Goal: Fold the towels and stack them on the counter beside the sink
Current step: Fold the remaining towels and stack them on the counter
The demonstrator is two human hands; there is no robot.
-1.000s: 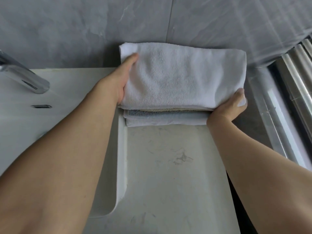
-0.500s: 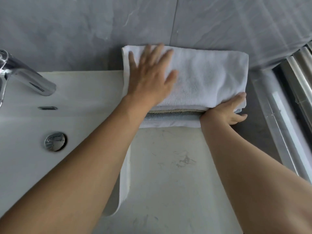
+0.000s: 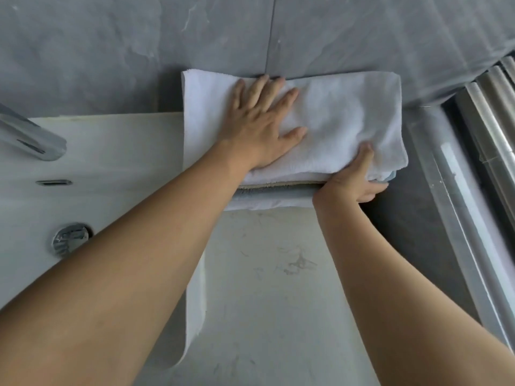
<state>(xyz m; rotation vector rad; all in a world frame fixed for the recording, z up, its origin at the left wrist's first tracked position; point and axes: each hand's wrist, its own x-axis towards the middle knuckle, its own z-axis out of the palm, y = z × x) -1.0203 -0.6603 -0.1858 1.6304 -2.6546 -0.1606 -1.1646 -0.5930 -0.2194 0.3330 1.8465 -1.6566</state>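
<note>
Towels (image 3: 348, 118) sit stacked on the tabletop (image 3: 278, 288) right beside the sink (image 3: 111, 151), against the wall. Left hand (image 3: 262, 129) has slid further along the top towel and lies flat, fingers spread, smoothing it; right hand (image 3: 354, 179) grasps the stack's corner. Looks nearly done. Sink holds nothing.

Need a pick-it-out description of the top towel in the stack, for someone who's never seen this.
Start at the white sink; on the counter to its right, a stack of folded towels sits against the grey wall. The white towel is the top layer, under the flat left hand. Below it are thinner beige and grey-blue layers.
</note>
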